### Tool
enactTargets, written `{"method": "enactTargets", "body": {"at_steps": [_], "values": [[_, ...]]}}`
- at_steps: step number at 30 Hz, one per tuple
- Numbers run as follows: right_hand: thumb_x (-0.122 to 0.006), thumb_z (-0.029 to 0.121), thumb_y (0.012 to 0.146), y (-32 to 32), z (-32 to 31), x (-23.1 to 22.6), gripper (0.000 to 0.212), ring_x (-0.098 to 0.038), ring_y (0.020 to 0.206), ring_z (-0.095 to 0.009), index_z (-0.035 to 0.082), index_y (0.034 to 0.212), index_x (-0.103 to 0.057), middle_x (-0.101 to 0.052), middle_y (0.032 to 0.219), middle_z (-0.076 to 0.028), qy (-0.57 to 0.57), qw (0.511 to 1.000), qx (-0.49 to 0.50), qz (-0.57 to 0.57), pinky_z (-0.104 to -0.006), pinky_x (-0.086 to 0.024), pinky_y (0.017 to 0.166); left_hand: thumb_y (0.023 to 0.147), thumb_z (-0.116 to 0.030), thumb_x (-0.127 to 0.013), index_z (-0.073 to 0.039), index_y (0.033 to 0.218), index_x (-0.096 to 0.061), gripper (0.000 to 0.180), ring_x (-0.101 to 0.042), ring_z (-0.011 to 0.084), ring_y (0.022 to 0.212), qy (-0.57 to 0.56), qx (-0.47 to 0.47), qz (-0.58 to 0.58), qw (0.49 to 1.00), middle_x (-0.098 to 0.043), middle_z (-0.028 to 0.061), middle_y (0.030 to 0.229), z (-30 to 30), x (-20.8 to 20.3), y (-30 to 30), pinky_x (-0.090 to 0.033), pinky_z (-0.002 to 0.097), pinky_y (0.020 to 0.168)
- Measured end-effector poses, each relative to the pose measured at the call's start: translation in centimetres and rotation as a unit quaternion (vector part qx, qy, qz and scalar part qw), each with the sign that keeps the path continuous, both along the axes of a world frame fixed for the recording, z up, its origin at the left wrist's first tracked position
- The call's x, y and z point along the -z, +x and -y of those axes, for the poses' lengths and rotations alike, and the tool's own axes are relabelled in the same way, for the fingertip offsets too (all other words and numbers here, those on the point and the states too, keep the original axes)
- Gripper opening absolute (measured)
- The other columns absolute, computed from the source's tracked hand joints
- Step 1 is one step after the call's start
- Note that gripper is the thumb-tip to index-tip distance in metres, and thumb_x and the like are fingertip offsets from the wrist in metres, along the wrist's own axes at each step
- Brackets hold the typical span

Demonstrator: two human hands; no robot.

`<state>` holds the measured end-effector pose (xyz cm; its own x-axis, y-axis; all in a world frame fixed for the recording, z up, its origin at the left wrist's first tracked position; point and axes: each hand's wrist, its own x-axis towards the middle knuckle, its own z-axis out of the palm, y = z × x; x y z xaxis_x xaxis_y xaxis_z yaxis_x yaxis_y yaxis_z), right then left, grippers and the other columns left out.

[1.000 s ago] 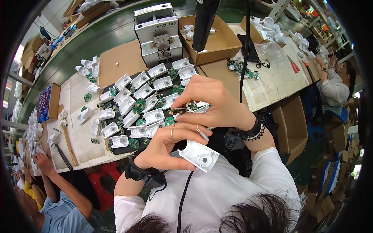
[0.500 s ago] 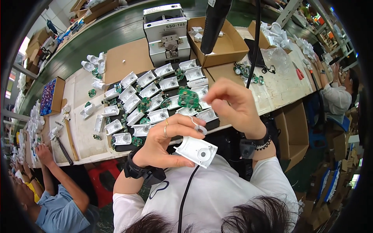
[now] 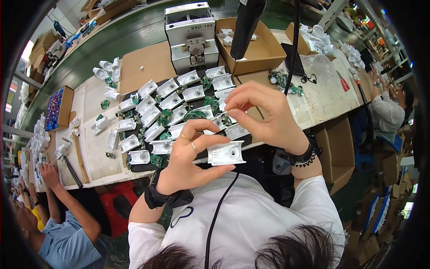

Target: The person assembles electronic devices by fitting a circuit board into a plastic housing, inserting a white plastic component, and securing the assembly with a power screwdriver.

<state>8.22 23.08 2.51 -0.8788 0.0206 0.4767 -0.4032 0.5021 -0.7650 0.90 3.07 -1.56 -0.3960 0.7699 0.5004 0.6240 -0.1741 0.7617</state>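
Just in front of my chest, my left hand (image 3: 188,159) grips a white plastic half-shell housing (image 3: 226,154) between thumb and fingers. Its hollow side, with a round seat, faces up. Above and to the right of it, my right hand (image 3: 271,119) has thumb and forefinger pinched together. A pale thin bit shows at those fingertips, too small to name. Close beyond my left fingers is a green circuit board (image 3: 195,114); whether it is held or lies on the mat I cannot tell. Similar white half-shells (image 3: 171,104) with green boards lie in rows beyond, on a dark mat.
A white-and-black machine (image 3: 191,40) stands at the back, beside a cardboard box (image 3: 257,58) of white parts. A black tool (image 3: 247,29) hangs overhead. At left lie a hammer (image 3: 79,152) and a box of small dark parts (image 3: 58,109). Co-workers sit on both sides.
The housing has moved up and left, and turned more level. My right hand has shifted slightly up and left; the green board near its fingers no longer shows there.
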Motion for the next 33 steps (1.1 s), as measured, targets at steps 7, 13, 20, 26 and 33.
{"method": "enactTargets", "body": {"at_steps": [7,13,20,26,33], "values": [[-0.072,-0.002,0.074,0.1,0.6,-1.0,0.016,-0.065,0.072,-0.018,0.000,0.089,-0.067,-0.066,0.088,-0.011,0.175,0.983,-0.024,-0.056,-0.0283,-0.052,0.060,0.058,-0.021,-0.087,-0.005,0.099,-0.067,0.049,-0.056,0.0244,0.109,0.049,-0.132,-0.178,0.974,-0.060,0.0127,0.113,-0.7,-1.9,-0.6,-0.049,0.0366,0.084],[-0.076,-0.002,0.070,0.5,0.9,-1.4,0.021,-0.065,0.075,-0.020,0.001,0.090,-0.069,-0.066,0.092,-0.011,0.130,0.985,-0.051,-0.097,-0.0285,-0.053,0.063,0.058,-0.020,-0.088,-0.004,0.099,-0.066,0.048,-0.061,0.0254,0.093,0.039,-0.032,-0.097,0.994,-0.063,0.0137,0.102,-0.8,1.4,-0.8,-0.051,0.0356,0.076],[-0.076,-0.003,0.068,2.0,0.9,0.3,0.023,-0.065,0.078,-0.020,0.001,0.090,-0.071,-0.066,0.096,-0.012,0.087,0.993,-0.053,-0.059,-0.0279,-0.053,0.064,0.059,-0.020,-0.086,-0.005,0.097,-0.067,0.045,-0.062,0.0215,0.074,0.111,-0.076,-0.133,0.982,-0.063,0.0088,0.091,-0.6,1.8,-0.9,-0.050,0.0303,0.061],[-0.076,-0.005,0.068,2.8,2.6,0.2,0.020,-0.065,0.074,-0.018,0.001,0.087,-0.071,-0.068,0.089,-0.011,-0.040,0.998,0.047,0.019,-0.0265,-0.052,0.063,0.059,-0.019,-0.086,-0.007,0.098,-0.067,0.045,-0.061,0.0202,0.069,0.169,-0.096,-0.219,0.956,-0.063,0.0074,0.088,-0.5,2.1,-0.8,-0.049,0.0282,0.056],[-0.076,-0.006,0.067,3.2,2.3,0.2,0.019,-0.066,0.072,-0.016,0.000,0.085,-0.071,-0.068,0.080,-0.011,0.032,0.997,0.064,-0.023,-0.0244,-0.051,0.061,0.061,-0.019,-0.086,-0.007,0.100,-0.062,0.048,-0.063,0.0201,0.074,0.180,-0.107,-0.225,0.952,-0.064,0.0053,0.088,-0.5,2.3,-0.5,-0.051,0.0290,0.064]]}}
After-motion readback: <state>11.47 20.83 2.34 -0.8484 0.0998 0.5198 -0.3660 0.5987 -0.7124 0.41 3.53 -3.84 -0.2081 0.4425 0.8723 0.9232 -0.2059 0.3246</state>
